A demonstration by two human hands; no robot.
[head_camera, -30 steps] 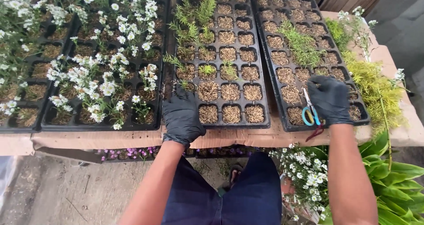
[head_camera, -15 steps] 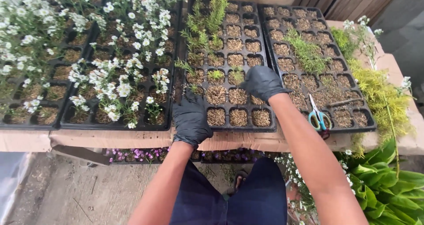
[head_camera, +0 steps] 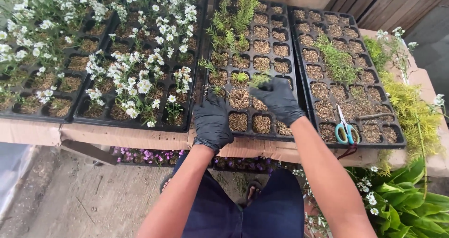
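Black nitrile gloves cover both of the person's hands, seen from above over a tabletop (head_camera: 140, 136) wrapped in brown paper. The left hand (head_camera: 213, 121) lies palm down, fingers loosely spread, on the near left corner of the middle seedling tray (head_camera: 292, 74), a black plastic tray of small square cells filled with pale fibrous growing mix. The right hand (head_camera: 277, 97) hovers over the same tray, just beside the left hand, its fingers pinched closed around a small green sprig (head_camera: 259, 79) held above the cells. A few green cuttings (head_camera: 231, 20) stand upright in the far left cells of this tray. To the right sits a second black tray (head_camera: 395, 126) of the same kind, with feathery green cuttings (head_camera: 337, 60) in its middle rows and a pair of scissors (head_camera: 346, 126) with blue and green handles lying on its near cells, well apart from both hands. To the left, two more trays hold white flowering plants (head_camera: 135, 76). Loose yellow-green foliage (head_camera: 411, 111) is heaped along the right edge of the tabletop. Below the edge, purple flowers (head_camera: 140, 155) show underneath, and broad green leaves (head_camera: 411, 196) grow at the lower right beside the person's dark trousers (head_camera: 243, 210).
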